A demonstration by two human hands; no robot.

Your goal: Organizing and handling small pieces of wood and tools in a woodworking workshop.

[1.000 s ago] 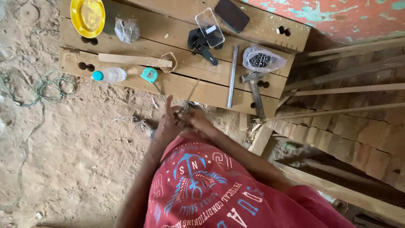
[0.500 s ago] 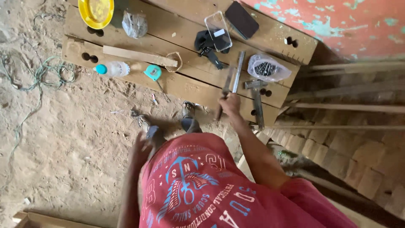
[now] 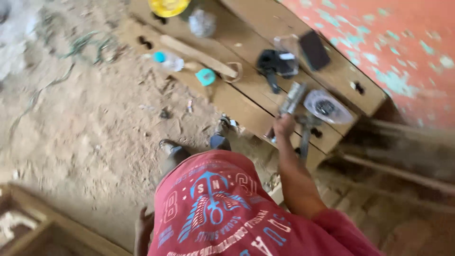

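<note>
At the near edge of the wooden bench (image 3: 246, 102), the right hand (image 3: 284, 127) is closed in a fist around the lower end of a long grey metal bar (image 3: 293, 98). The fingers wrap the bar fully; no gap shows between them and the metal. The bar is blurred, so its exact form cannot be told. Its long axis runs from the hand up and slightly to the right in the view, pointing away from the person, toward the clear plastic bag (image 3: 328, 107) and the black tool (image 3: 275, 64) on the bench top. The upper end lies just beside the bag.

The left hand (image 3: 142, 232) hangs low beside the red printed shirt (image 3: 222, 213), at the bottom edge of the view. Its fingers appear loosely curled and hold nothing; blur hides finer detail.

A hammer (image 3: 305, 132) lies just right of the right hand, its handle pointing toward the person.

Compared with half a second ago, the right hand has closed on the bar, where it was then only reaching to its near end. The left hand has dropped from beside the feet to the person's side, and the view has swung left and closer.
</note>
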